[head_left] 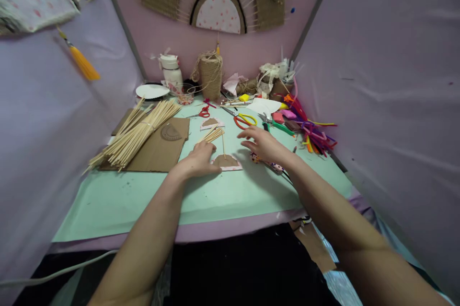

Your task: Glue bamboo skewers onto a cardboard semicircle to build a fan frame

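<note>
My left hand rests low on the table, fingers loosely stretched and thumb apart, its thumb at the edge of a cardboard half-circle with a pink-and-white rim. One thin wooden stick stands out from the half-circle's top. Beyond my left fingers lies a small bunch of short sticks. My right hand hovers open to the right, fingers spread and nothing visible in them. Below it is a flower-patterned tool, partly hidden by the hand, with a dark cord. A second half-circle lies farther back.
At left, a large bundle of sticks and a clear protractor lie on cardboard. Red scissors, yellow-and-red scissors, green-handled pliers and pipe cleaners lie beyond. Twine stands at the back.
</note>
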`<state>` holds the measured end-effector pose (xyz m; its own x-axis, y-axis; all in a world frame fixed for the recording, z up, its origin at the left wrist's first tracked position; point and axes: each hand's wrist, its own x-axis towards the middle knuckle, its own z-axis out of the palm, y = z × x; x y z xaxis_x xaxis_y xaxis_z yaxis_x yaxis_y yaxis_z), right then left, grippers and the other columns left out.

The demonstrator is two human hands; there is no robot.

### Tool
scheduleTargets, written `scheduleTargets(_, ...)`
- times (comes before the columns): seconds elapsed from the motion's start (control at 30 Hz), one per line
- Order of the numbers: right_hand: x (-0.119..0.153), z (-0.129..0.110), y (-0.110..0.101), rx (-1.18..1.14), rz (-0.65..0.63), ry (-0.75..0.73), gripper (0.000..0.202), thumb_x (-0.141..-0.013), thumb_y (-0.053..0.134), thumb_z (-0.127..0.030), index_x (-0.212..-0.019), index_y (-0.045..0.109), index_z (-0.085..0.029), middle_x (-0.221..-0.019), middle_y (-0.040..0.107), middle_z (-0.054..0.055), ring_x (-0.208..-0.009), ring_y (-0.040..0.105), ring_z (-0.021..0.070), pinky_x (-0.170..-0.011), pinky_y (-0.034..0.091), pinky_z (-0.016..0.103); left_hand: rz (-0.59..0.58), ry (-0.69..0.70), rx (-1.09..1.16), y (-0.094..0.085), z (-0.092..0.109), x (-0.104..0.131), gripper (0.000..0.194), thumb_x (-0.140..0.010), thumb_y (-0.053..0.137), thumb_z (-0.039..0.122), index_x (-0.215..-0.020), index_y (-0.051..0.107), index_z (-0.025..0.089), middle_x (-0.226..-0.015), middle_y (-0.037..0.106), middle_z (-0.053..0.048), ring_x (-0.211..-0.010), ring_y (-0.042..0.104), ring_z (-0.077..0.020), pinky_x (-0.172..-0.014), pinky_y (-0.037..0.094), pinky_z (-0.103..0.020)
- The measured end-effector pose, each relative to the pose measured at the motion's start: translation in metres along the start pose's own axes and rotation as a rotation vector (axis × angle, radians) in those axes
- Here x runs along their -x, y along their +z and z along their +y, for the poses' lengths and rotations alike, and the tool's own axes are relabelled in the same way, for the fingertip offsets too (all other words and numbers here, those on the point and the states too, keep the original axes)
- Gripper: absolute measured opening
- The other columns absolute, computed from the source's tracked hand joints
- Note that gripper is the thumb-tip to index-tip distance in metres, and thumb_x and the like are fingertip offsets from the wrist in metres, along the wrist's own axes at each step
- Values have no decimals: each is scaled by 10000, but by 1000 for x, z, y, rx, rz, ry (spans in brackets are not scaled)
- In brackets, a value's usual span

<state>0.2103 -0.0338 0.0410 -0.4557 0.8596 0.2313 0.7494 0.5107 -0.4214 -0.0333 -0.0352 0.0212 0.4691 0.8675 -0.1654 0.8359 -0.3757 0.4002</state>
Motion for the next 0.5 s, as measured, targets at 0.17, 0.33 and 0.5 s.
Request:
scheduleTargets(0.17, -74, 11, 11, -72, -307, -222, 175, -828, 639, -152, -991, 694, -181, -1042, 571, 77, -913, 601, 181, -898, 477, 352, -7, -27, 23, 4, -2, -1, 624, -611, 638, 533, -1126, 521, 202, -1231, 503, -122, -1226, 440, -318, -975, 434, -405)
scheduleTargets(0.33, -101, 22, 22, -118, -533, -346, 198, -797, 652, -100, -974, 700, -175, -1138, 503, 89, -946, 584, 166, -880, 495, 320, 4, -37, 48, 7, -2, -2, 603, -623, 614, 528, -1127, 504, 216, -1226, 510, -109, -1239, 429, -315, -994, 417, -415)
scheduleTargets(0.5, -107, 16, 25, -113, -671, -469, 168, -799, 657, -108, -945, 686, -185, -1107, 502, 69, -1009, 542, 179, -909, 472, 327, 10, -35, 82, 6, 0, 0, 541, -641, 619, 482, -1095, 501, 215, -1212, 501, -117, -1223, 438, -321, -973, 420, -432)
